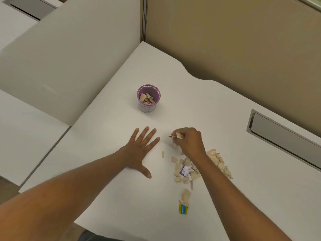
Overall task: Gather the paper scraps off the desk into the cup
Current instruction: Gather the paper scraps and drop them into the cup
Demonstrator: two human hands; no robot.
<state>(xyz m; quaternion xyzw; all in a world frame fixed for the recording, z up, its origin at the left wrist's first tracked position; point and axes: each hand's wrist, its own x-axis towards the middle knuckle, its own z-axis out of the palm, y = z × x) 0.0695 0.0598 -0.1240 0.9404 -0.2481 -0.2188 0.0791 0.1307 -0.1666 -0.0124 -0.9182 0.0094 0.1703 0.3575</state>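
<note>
A purple-rimmed cup (148, 108) stands upright on the white desk (111, 119), with several beige paper scraps inside it. My right hand (190, 140) is closed around a few paper scraps, just above the desk and in front of the cup. My left hand (139, 147) lies flat on the desk, fingers spread, holding nothing. A pile of beige paper scraps (184, 168) lies under and on both sides of my right forearm, and one scrap (163, 154) sits apart between the hands. A yellow and blue printed scrap (183, 209) lies nearer to me.
Partition walls close off the desk's far sides: a pale one on the left (69, 58), a tan one on the right (243, 40). A metal cable slot (284, 138) is set into the desk at the right. The desk's near edge runs under my left forearm.
</note>
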